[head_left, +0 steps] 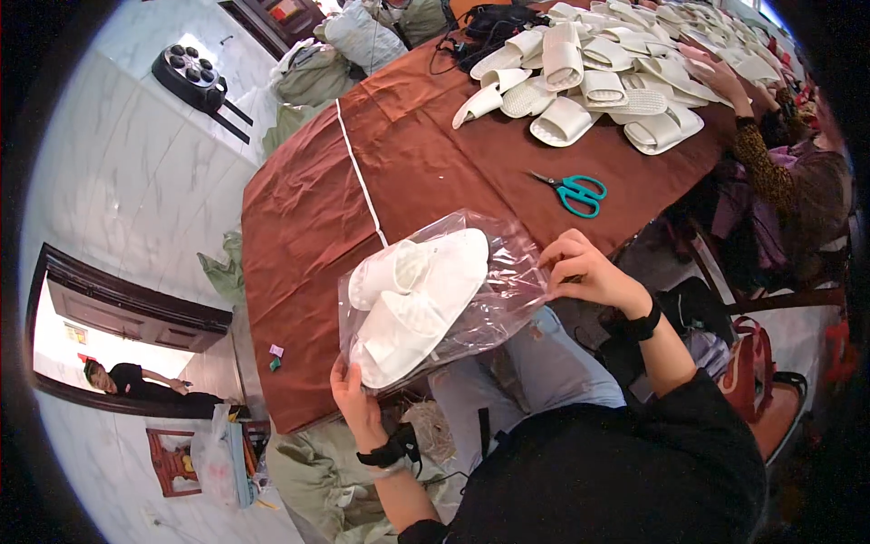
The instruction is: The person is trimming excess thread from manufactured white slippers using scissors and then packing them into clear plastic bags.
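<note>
A pair of white slippers (420, 313) lies inside a clear plastic bag (512, 281) over the near edge of the brown-covered table. My left hand (355, 403) grips the bag and the slippers at their lower left end, the thumb on top. On the other side, my right hand (589, 272) pinches the bag's right edge between thumb and fingers, which holds the plastic stretched out. The slippers sit toward the bag's left part, one overlapping the other. Teal-handled scissors (580, 195) lie on the table beyond my right hand.
A large heap of cream slippers (603, 82) covers the far right of the table (299, 227). Another person's hand (716, 77) reaches into it. A white strip (360, 172) runs across the cloth. Sacks (317, 72) stand behind; a red bag (750, 363) is at right.
</note>
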`<state>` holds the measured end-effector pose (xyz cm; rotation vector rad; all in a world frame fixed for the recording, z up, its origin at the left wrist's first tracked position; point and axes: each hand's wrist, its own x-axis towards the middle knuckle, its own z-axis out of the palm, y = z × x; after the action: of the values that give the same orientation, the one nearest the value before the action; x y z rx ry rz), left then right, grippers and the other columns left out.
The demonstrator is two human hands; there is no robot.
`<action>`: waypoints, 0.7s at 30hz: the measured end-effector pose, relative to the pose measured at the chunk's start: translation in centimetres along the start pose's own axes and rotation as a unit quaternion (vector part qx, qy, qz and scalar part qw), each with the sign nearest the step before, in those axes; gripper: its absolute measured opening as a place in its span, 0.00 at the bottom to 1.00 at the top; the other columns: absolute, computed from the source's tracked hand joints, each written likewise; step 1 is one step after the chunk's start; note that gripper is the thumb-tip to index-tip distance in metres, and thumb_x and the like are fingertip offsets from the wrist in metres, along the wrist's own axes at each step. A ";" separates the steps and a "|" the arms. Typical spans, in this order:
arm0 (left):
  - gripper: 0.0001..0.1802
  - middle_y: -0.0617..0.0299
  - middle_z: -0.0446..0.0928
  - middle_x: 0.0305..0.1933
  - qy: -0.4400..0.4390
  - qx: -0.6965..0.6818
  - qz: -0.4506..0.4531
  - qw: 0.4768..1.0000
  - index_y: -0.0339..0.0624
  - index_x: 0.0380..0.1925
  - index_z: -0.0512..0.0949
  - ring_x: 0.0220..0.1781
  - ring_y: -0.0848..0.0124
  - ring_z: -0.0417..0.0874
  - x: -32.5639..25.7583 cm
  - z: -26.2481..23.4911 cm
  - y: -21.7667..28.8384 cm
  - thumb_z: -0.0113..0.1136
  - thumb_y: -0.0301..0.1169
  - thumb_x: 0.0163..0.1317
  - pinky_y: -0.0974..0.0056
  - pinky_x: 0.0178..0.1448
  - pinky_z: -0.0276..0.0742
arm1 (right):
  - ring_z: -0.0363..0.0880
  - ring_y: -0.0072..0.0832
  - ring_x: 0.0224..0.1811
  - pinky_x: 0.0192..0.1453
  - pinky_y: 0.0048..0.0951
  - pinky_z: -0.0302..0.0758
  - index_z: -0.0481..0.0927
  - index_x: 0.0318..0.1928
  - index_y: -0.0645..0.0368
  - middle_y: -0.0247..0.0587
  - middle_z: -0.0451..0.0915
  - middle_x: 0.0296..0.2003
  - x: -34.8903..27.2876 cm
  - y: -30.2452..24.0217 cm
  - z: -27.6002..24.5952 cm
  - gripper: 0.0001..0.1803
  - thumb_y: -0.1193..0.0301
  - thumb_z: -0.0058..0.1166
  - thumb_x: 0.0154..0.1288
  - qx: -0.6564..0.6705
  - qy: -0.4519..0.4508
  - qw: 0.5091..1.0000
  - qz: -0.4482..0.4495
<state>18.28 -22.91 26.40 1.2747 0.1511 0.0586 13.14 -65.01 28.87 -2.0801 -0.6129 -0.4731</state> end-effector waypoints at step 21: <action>0.24 0.60 0.74 0.31 0.003 0.406 0.184 0.895 0.35 0.56 0.67 0.32 0.74 0.73 1.2 -2.9 -0.9 0.57 0.25 0.59 0.70 0.40 0.70 | 0.80 0.29 0.34 0.40 0.33 0.77 0.75 0.48 0.60 0.33 0.81 0.36 7.5 2.6 6.1 0.19 0.57 0.52 0.67 0.272 -0.226 0.935 0.023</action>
<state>18.97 -20.24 24.58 2.1320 -0.0802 0.3549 21.32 -59.24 28.01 -1.6567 -0.8476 0.2068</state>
